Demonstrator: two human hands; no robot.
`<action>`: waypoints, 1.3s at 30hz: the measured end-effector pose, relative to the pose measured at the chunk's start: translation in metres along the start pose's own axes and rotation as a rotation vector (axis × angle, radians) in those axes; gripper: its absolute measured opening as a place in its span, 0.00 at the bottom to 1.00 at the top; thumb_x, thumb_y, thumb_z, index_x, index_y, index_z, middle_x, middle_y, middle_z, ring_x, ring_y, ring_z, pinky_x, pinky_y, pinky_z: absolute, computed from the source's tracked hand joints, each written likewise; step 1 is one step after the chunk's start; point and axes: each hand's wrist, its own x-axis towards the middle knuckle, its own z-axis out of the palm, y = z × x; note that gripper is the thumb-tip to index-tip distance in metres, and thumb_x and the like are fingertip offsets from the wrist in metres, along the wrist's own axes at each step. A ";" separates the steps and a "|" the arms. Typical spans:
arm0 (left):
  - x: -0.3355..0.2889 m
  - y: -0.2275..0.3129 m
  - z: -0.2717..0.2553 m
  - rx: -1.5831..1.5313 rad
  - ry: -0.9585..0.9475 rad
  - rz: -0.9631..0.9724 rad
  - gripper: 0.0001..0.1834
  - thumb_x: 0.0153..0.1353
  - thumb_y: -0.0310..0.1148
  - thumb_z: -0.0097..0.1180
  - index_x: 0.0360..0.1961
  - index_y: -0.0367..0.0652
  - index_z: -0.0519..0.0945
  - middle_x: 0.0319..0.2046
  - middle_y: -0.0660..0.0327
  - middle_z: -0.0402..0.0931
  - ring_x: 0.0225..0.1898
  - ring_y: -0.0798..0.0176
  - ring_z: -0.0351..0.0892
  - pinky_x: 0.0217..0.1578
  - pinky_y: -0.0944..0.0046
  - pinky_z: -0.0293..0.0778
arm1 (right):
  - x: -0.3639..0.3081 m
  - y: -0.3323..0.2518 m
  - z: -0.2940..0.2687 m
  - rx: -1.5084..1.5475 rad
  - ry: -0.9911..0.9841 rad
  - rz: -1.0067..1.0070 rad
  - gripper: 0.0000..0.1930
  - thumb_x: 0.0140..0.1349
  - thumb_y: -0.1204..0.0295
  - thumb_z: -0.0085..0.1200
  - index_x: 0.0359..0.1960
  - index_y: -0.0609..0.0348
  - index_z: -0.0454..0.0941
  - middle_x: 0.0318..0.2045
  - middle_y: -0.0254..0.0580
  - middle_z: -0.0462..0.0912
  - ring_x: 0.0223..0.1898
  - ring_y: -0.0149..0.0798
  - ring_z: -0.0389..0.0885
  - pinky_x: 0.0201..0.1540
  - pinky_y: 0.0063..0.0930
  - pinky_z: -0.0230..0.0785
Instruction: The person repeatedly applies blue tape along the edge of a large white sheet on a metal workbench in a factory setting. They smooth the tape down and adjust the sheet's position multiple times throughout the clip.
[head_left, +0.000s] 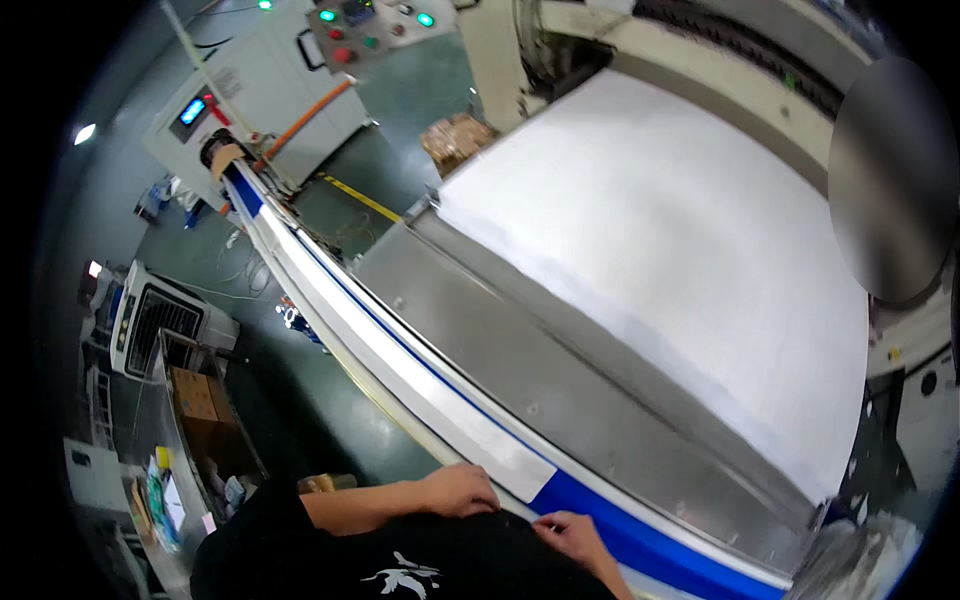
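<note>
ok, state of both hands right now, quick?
Left hand: fingers curled beside the black shirt with a white print; grip can't be told.
Right hand: fingers bent beside the same shirt; whether it holds anything can't be told.

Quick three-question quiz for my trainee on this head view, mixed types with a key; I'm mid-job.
1. Multiple choice: Besides white, which colour runs along the long bar in front of the person?
a) red
b) blue
c) orange
2. True or false: A gap shows between the left hand and the right hand.
3. Short answer: What lies between the bar and the large white sheet?

Key:
1. b
2. True
3. A grey metal panel
</note>
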 end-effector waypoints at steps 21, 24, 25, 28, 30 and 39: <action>-0.035 0.012 0.019 0.002 -0.245 -0.838 0.21 0.60 0.52 0.50 0.43 0.49 0.80 0.40 0.54 0.80 0.44 0.50 0.79 0.41 0.52 0.74 | 0.050 -0.020 0.015 -0.346 -0.350 -0.289 0.11 0.58 0.60 0.55 0.37 0.51 0.74 0.29 0.41 0.80 0.33 0.46 0.80 0.35 0.38 0.71; -0.030 0.010 0.021 -0.002 -0.330 -0.823 0.22 0.60 0.52 0.50 0.45 0.49 0.80 0.42 0.53 0.79 0.46 0.50 0.78 0.43 0.53 0.74 | 0.051 -0.025 0.013 -0.366 -0.354 -0.247 0.13 0.58 0.60 0.55 0.40 0.50 0.71 0.29 0.42 0.80 0.32 0.46 0.80 0.34 0.38 0.70; -0.025 0.012 0.019 -0.018 -0.381 -0.809 0.22 0.59 0.52 0.50 0.45 0.49 0.80 0.43 0.53 0.79 0.46 0.50 0.78 0.44 0.53 0.74 | 0.052 -0.020 0.015 -0.380 -0.333 -0.259 0.14 0.58 0.60 0.56 0.40 0.50 0.70 0.29 0.42 0.80 0.32 0.47 0.80 0.33 0.39 0.70; -0.025 0.016 0.001 0.057 -0.464 -0.745 0.21 0.59 0.51 0.50 0.43 0.47 0.81 0.42 0.52 0.79 0.46 0.49 0.78 0.44 0.52 0.74 | 0.054 -0.008 0.019 -0.428 -0.283 -0.296 0.15 0.57 0.58 0.56 0.41 0.50 0.69 0.28 0.43 0.79 0.32 0.47 0.80 0.32 0.40 0.70; -0.027 0.008 -0.007 0.077 -0.503 -0.689 0.21 0.60 0.52 0.50 0.41 0.47 0.82 0.41 0.53 0.79 0.45 0.50 0.78 0.43 0.51 0.74 | 0.052 -0.015 0.017 -0.463 -0.262 -0.322 0.15 0.57 0.56 0.57 0.40 0.50 0.71 0.27 0.43 0.80 0.31 0.47 0.80 0.32 0.39 0.70; -0.019 0.005 -0.028 -0.277 -0.487 -0.307 0.27 0.65 0.53 0.43 0.49 0.41 0.78 0.43 0.48 0.78 0.47 0.47 0.75 0.47 0.54 0.70 | 0.052 -0.040 0.028 -0.079 -0.114 -0.046 0.16 0.58 0.58 0.59 0.37 0.60 0.78 0.25 0.40 0.81 0.27 0.30 0.79 0.33 0.25 0.71</action>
